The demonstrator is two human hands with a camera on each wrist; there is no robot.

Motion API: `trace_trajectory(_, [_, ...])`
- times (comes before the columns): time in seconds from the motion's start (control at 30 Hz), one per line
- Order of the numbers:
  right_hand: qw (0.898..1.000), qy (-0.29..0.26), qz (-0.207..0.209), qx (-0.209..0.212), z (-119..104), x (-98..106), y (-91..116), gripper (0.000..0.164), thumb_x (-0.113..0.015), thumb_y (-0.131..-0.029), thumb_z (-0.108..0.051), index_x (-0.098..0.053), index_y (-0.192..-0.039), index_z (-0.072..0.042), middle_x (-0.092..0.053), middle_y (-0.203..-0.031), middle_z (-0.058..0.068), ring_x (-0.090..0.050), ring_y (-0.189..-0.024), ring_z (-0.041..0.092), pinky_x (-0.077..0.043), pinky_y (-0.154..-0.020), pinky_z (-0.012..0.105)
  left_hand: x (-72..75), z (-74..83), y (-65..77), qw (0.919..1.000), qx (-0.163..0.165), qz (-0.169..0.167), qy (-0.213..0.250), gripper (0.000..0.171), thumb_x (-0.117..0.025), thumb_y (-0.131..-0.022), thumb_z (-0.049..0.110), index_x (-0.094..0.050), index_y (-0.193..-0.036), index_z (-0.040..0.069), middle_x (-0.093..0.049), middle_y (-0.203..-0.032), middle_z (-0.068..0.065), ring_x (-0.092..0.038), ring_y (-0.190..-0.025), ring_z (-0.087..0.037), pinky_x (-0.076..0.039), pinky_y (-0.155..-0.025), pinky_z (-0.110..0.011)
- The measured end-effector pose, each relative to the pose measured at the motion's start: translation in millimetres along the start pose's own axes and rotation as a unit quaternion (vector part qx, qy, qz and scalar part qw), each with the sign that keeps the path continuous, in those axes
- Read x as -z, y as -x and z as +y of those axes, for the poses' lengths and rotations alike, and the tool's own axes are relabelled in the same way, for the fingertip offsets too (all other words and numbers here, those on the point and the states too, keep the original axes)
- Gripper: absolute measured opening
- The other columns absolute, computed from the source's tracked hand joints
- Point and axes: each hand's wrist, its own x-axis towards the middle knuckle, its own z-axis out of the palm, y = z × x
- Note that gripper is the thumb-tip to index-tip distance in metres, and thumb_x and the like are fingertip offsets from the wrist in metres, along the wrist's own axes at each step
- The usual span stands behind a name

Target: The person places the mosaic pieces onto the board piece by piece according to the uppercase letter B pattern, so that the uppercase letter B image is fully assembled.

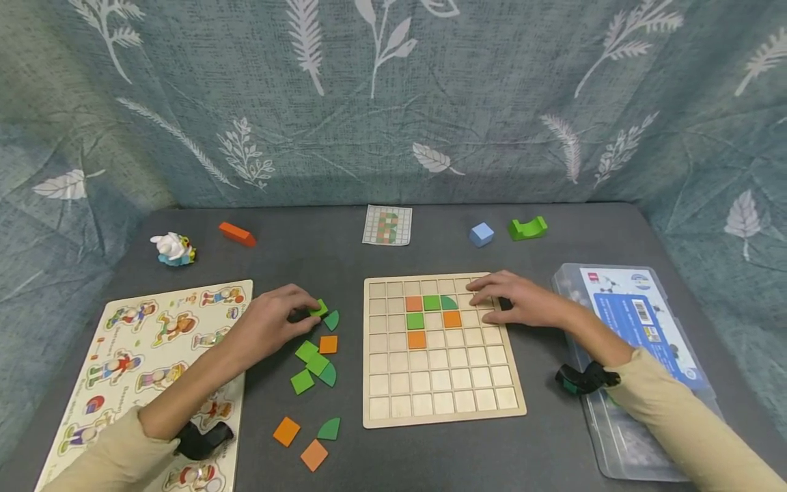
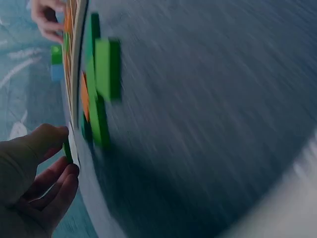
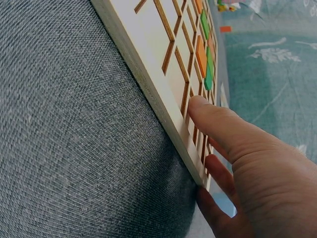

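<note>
My left hand [image 1: 270, 322] pinches a green square tile [image 1: 319, 307] between thumb and fingers; the left wrist view shows the tile [image 2: 68, 149] edge-on. Close beside it lies a green quarter-circle tile [image 1: 332, 320]. My right hand [image 1: 510, 298] rests at the upper right edge of the wooden grid board [image 1: 443, 398], its thumb and fingertips [image 3: 199, 102] spread along the rim. On the board sit green squares [image 1: 415, 321], a green quarter-circle [image 1: 449, 303], orange squares [image 1: 451, 318] and a salmon square [image 1: 414, 303].
Loose tiles [image 1: 302, 381] lie left of the board. A pattern card [image 1: 387, 225] lies behind it. A picture puzzle board [image 1: 104, 328] is at left, a plastic case [image 1: 645, 328] at right. A figurine [image 1: 174, 249], red block [image 1: 237, 234], blue cube [image 1: 481, 234] and green curved block [image 1: 527, 228] stand at the back.
</note>
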Motion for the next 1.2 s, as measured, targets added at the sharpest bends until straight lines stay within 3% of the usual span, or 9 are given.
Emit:
trace_trajectory(0.2, [1.0,0.004,0.002,-0.001,1.4,0.2,1.9,0.03,-0.07,-0.089,-0.019,-0.067,-0.119,-0.014,-0.056,-0.138,0.011,-0.048,-0.127,0.032,-0.041,-0.1,0.053,-17.4,38.3,-22.9,0.9983,-0.041,-0.013,0.039,0.016,-0.076,-0.084,0.017,-0.074,-0.1,0.013,-0.068,-0.1,-0.002,-0.064,-0.084,-0.015,-0.053,-0.072,-0.032])
trace_trajectory(0.3, [1.0,0.006,0.005,0.006,1.4,0.6,0.7,0.03,-0.071,-0.088,-0.019,-0.068,-0.118,-0.014,-0.056,-0.137,0.011,-0.048,-0.127,0.032,-0.041,-0.1,0.053,-31.9,63.9,-36.9,0.9948,-0.085,-0.021,0.051,0.014,-0.076,-0.084,0.018,-0.075,-0.098,0.014,-0.068,-0.098,0.0,-0.063,-0.088,-0.014,-0.053,-0.075,-0.032])
trace_trajectory(0.43, [1.0,0.003,0.004,0.014,1.5,-0.4,-1.4,0.03,-0.071,-0.089,-0.019,-0.068,-0.118,-0.014,-0.056,-0.137,0.011,-0.048,-0.127,0.032,-0.042,-0.1,0.052,-51.3,94.7,-54.5,0.9849,-0.145,-0.07,0.063,0.014,-0.071,-0.087,0.019,-0.074,-0.1,0.015,-0.068,-0.099,0.002,-0.061,-0.092,-0.012,-0.052,-0.08,-0.029])
trace_trajectory(0.53, [1.0,0.001,0.002,0.013,1.9,-1.9,-2.2,0.029,-0.07,-0.089,-0.019,-0.067,-0.118,-0.014,-0.056,-0.137,0.011,-0.048,-0.127,0.031,-0.042,-0.1,0.051,-59.5,109.6,-64.1,0.9785,-0.163,-0.107,0.066,0.014,-0.069,-0.089,0.019,-0.074,-0.102,0.016,-0.069,-0.101,0.002,-0.061,-0.092,-0.011,-0.051,-0.08,-0.027])
trace_trajectory(0.8, [1.0,-0.002,0.002,0.012,1.4,-2.5,-2.2,0.03,-0.071,-0.088,-0.019,-0.068,-0.117,-0.013,-0.056,-0.137,0.011,-0.048,-0.127,0.031,-0.042,-0.1,0.051,-60.7,115.0,-72.4,0.9781,-0.163,-0.128,-0.016,0.011,-0.069,-0.089,0.021,-0.075,-0.097,0.018,-0.07,-0.096,0.005,-0.057,-0.087,-0.011,-0.049,-0.071,-0.024])
trace_trajectory(1.0, [1.0,0.003,0.005,0.015,0.6,-1.2,-0.9,0.029,-0.071,-0.088,-0.019,-0.068,-0.116,-0.013,-0.057,-0.136,0.012,-0.048,-0.126,0.032,-0.042,-0.1,0.051,-60.4,117.1,-74.7,0.9717,-0.189,-0.137,-0.031,0.007,-0.07,-0.088,0.02,-0.074,-0.092,0.017,-0.072,-0.09,0.006,-0.06,-0.084,-0.009,-0.049,-0.07,-0.024])
trace_trajectory(1.2, [1.0,0.005,0.006,0.011,1.9,-1.2,0.1,0.028,-0.071,-0.089,-0.019,-0.068,-0.116,-0.014,-0.056,-0.137,0.011,-0.048,-0.127,0.032,-0.041,-0.1,0.052,-58.8,119.5,-76.8,0.9718,-0.185,-0.143,-0.029,0.006,-0.068,-0.089,0.017,-0.074,-0.088,0.018,-0.072,-0.087,0.008,-0.06,-0.081,-0.008,-0.048,-0.067,-0.023])
